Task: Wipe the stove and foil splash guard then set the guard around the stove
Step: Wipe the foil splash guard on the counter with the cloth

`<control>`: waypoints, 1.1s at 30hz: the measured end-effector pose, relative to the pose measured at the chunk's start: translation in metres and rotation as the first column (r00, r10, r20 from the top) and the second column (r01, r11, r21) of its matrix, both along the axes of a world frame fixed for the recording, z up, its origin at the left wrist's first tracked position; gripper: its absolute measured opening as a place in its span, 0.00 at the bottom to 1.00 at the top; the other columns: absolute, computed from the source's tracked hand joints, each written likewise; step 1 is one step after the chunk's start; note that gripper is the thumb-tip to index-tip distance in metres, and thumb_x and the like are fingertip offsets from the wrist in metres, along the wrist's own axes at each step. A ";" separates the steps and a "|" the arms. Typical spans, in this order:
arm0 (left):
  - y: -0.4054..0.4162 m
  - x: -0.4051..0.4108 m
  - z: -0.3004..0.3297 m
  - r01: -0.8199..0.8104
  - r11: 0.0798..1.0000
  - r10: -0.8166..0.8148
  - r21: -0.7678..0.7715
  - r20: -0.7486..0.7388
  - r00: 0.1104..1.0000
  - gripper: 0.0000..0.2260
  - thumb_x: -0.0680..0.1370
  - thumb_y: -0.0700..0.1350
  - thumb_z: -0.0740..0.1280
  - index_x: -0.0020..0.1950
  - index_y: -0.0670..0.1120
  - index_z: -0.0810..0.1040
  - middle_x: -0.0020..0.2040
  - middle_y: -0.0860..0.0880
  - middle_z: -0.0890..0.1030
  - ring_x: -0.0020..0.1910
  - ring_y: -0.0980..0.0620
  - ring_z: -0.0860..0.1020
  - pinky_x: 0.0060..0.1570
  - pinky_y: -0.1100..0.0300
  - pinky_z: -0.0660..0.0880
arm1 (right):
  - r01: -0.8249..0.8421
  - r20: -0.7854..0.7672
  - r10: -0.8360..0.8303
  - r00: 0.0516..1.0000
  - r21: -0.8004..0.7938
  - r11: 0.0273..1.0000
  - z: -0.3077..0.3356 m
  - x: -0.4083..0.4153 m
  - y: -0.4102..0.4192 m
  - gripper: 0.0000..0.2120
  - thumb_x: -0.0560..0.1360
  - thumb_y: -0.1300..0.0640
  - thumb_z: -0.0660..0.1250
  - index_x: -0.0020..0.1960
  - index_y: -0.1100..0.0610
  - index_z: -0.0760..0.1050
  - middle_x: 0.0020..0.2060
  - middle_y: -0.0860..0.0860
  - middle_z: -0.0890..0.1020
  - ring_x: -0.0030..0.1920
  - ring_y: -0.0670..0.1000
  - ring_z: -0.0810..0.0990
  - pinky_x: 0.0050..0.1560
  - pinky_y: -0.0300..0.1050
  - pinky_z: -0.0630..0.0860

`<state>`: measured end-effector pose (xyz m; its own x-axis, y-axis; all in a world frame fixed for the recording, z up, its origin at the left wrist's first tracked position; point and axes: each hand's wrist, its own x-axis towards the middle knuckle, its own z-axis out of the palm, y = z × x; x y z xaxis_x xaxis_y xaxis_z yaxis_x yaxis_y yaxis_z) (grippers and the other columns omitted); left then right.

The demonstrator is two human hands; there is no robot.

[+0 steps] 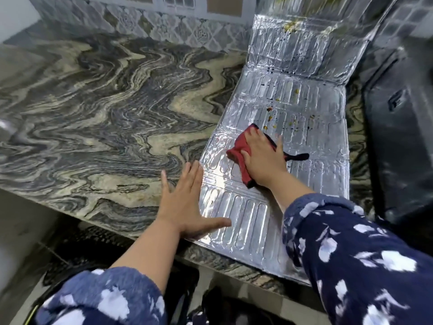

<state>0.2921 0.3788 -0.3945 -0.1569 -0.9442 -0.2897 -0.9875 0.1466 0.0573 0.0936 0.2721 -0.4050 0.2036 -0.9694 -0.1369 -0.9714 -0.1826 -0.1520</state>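
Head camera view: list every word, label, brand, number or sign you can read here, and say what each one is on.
No readable text in this view.
Foil splash guard: embossed ribs and food stains only, no print.
Red cloth under the right hand: no label showing.
Dark stove: one small pale mark on its surface, too blurred to read.
Wall tiles and countertop: patterns only.

A swirled grey-and-cream marble tabletop (98, 109) meets a patterned tile wall (145, 24), with a dark mat (77, 245) below.

Right hand (262, 158) presses red cloth (236, 152) on foil guard (293, 99); left hand (187, 202) flat on edge.
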 end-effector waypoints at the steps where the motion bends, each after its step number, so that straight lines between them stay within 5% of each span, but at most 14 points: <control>1: 0.000 0.000 0.000 0.003 1.000 -0.003 0.001 -0.002 1.000 0.62 0.56 0.85 0.45 0.74 0.46 0.30 0.74 0.53 0.28 0.72 0.54 0.27 0.67 0.33 0.31 | 0.028 -0.005 -0.028 1.000 0.004 1.000 0.002 -0.003 0.005 0.27 0.82 0.46 0.44 0.78 0.52 0.43 0.78 0.49 0.44 0.78 0.48 0.42 0.73 0.61 0.34; 6: -0.004 -0.001 0.001 0.014 1.000 -0.014 0.006 -0.018 1.000 0.62 0.55 0.84 0.44 0.77 0.44 0.36 0.77 0.52 0.33 0.75 0.53 0.31 0.67 0.31 0.32 | -0.002 0.230 -0.012 0.973 0.061 0.998 0.015 0.006 0.042 0.28 0.78 0.52 0.53 0.77 0.55 0.53 0.78 0.50 0.53 0.77 0.47 0.47 0.76 0.54 0.38; 9: -0.025 -0.001 0.003 0.036 0.998 -0.041 -0.044 -0.117 0.992 0.49 0.67 0.76 0.42 0.77 0.43 0.44 0.79 0.50 0.40 0.76 0.53 0.37 0.70 0.35 0.34 | -0.011 0.382 0.021 0.924 -0.028 1.000 0.015 0.022 0.057 0.28 0.75 0.48 0.51 0.74 0.52 0.62 0.75 0.46 0.63 0.76 0.44 0.54 0.75 0.49 0.41; 13: -0.071 -0.014 0.005 0.079 0.992 -0.097 -0.094 -0.211 0.973 0.27 0.82 0.53 0.46 0.78 0.44 0.42 0.79 0.49 0.40 0.77 0.55 0.39 0.73 0.39 0.37 | -0.020 0.187 0.031 0.982 -0.062 0.998 0.005 0.030 0.050 0.23 0.82 0.45 0.45 0.75 0.45 0.58 0.77 0.44 0.53 0.77 0.47 0.46 0.75 0.59 0.40; 22: -0.093 -0.030 -0.019 0.080 0.991 -0.092 -0.110 -0.110 0.990 0.31 0.79 0.61 0.40 0.78 0.47 0.39 0.78 0.52 0.36 0.76 0.56 0.36 0.69 0.38 0.32 | 0.180 0.041 -0.178 0.983 -0.047 0.982 -0.005 -0.039 0.033 0.29 0.80 0.39 0.41 0.78 0.48 0.45 0.78 0.45 0.45 0.77 0.47 0.43 0.75 0.58 0.43; 28: -0.093 -0.031 -0.020 0.099 0.988 -0.108 -0.121 -0.069 0.992 0.33 0.79 0.62 0.41 0.78 0.45 0.40 0.78 0.50 0.38 0.76 0.53 0.37 0.70 0.40 0.33 | 0.384 -0.002 -0.385 0.923 -0.073 0.921 -0.006 -0.089 0.056 0.27 0.81 0.43 0.43 0.78 0.50 0.46 0.78 0.47 0.47 0.78 0.47 0.45 0.76 0.56 0.44; 33: -0.113 -0.043 -0.007 0.044 0.964 -0.080 -0.262 -0.127 0.989 0.32 0.76 0.60 0.52 0.73 0.40 0.59 0.76 0.42 0.58 0.75 0.46 0.56 0.74 0.46 0.48 | 0.419 0.005 -0.421 0.907 -0.104 0.902 0.003 -0.085 0.068 0.30 0.79 0.40 0.48 0.77 0.51 0.51 0.78 0.49 0.50 0.78 0.50 0.46 0.75 0.54 0.44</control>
<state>0.2494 0.2656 -0.4012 -0.2382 -0.9711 -0.0103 -0.9617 0.2344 0.1417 0.0082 0.3401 -0.4018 -0.2269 -0.9733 -0.0341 -0.9636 0.2295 -0.1373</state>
